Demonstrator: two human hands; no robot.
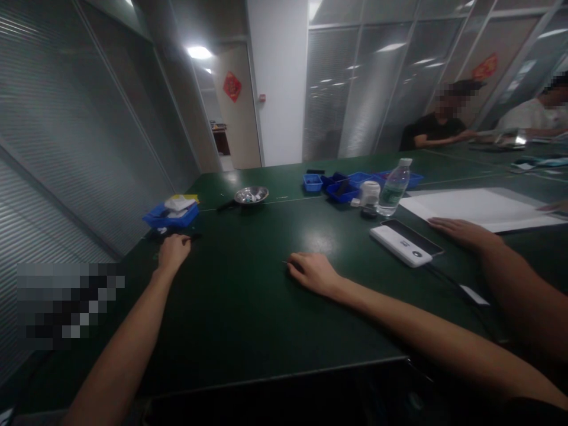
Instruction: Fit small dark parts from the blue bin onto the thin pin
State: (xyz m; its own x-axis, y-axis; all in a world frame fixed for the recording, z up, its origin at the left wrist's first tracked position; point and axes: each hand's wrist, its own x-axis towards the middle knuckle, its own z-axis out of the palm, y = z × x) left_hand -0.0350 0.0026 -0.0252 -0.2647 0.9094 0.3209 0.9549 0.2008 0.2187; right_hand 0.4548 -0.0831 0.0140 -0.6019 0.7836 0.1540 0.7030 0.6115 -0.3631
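My left hand [174, 253] is closed in a pinch low over the left side of the green table, just in front of a blue tray [171, 218]. A small dark piece [195, 236] shows at its fingertips, too blurred to name. On the table's middle rests my right hand [314, 273], its fingers curled together. A thin, short tip [284, 262] pokes out from them to the left, and its kind cannot be made out. White packets [179, 203] lie in the blue tray.
Farther back stands a metal bowl [251, 196] with small items. Several blue bins [313, 183], a white jar [370, 194] and a water bottle [394, 188] stand right of it. A white power bank [400, 247] lies nearer. A neighbour's hand [470, 232] touches white sheets [483, 208].
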